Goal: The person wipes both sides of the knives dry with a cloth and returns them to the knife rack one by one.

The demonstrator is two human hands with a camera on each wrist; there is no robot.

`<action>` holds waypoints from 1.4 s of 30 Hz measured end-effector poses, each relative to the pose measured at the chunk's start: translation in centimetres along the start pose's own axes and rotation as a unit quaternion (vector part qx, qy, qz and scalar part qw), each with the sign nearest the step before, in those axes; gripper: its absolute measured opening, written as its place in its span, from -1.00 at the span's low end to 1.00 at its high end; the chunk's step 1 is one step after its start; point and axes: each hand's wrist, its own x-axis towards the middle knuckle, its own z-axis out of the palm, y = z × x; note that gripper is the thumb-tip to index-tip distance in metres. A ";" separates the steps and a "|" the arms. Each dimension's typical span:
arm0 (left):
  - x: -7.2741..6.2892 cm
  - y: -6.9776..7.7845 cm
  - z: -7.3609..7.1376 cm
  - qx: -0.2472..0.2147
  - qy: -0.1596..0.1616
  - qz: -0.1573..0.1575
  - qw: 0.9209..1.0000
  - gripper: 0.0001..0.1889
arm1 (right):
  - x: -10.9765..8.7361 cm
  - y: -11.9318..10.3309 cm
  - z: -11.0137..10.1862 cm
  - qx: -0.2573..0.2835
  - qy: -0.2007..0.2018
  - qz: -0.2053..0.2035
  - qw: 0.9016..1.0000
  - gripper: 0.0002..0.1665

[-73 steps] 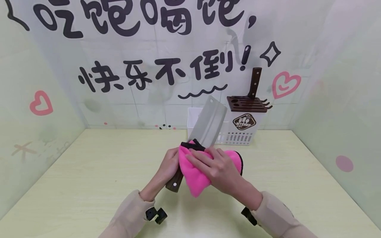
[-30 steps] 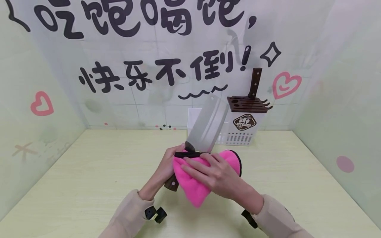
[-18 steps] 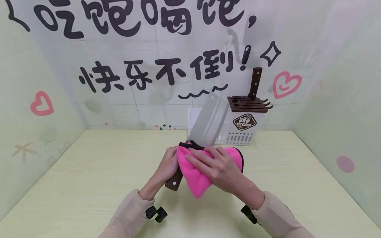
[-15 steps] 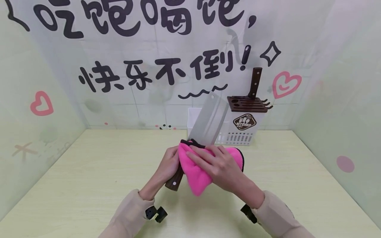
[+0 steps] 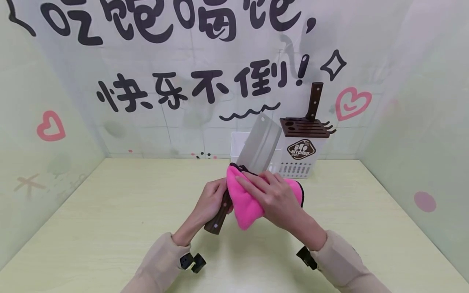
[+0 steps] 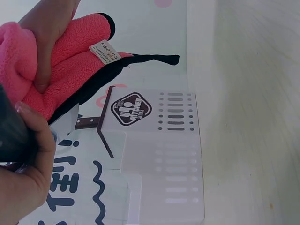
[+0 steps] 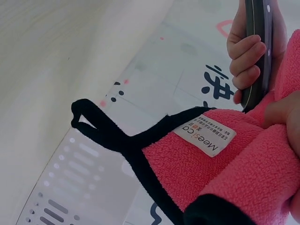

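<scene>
My left hand [image 5: 210, 200] grips the dark wooden handle [image 5: 219, 219] of a cleaver, fingers curled round it in the right wrist view. The cleaver's broad steel blade [image 5: 259, 142] points up and away, tilted to the right, above the table. With my right hand [image 5: 280, 200] I hold a pink fleecy cloth [image 5: 244, 203] with black edging over the lower blade, next to the handle. In the right wrist view a white label [image 7: 206, 133] and a black hanging loop [image 7: 96, 124] show on the cloth. The blade's heel is hidden under it.
A white kitchen holder [image 5: 302, 167] with a brown slotted top [image 5: 305, 127] stands at the back against the wall, behind the blade. A brown-handled tool [image 5: 315, 101] sticks up from it. The pale wooden table [image 5: 110, 219] has printed walls on three sides.
Over the last second my right hand and the cloth have slid up from the handle onto the lower blade, uncovering more of the handle. My left hand keeps its grip, nearly still.
</scene>
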 end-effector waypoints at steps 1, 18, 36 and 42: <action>0.0 0.0 0.0 0.002 0.000 -0.001 1.000 -0.61 | 0.0 0.0 0.0 0.005 0.000 0.001 1.000 -0.25; 0.6 -0.1 0.0 0.013 0.053 -0.035 0.998 -0.62 | 0.6 -0.4 -0.1 -0.056 -0.010 -0.036 0.998 -0.48; 1.1 -0.2 -0.3 0.005 0.123 -0.053 0.991 -0.61 | 0.9 -1.6 0.3 -0.087 0.001 -0.103 0.991 -0.54; 1.3 0.0 -0.5 -0.046 0.113 -0.057 0.991 -0.65 | 1.4 -2.0 0.0 -0.086 -0.012 -0.113 0.990 -0.53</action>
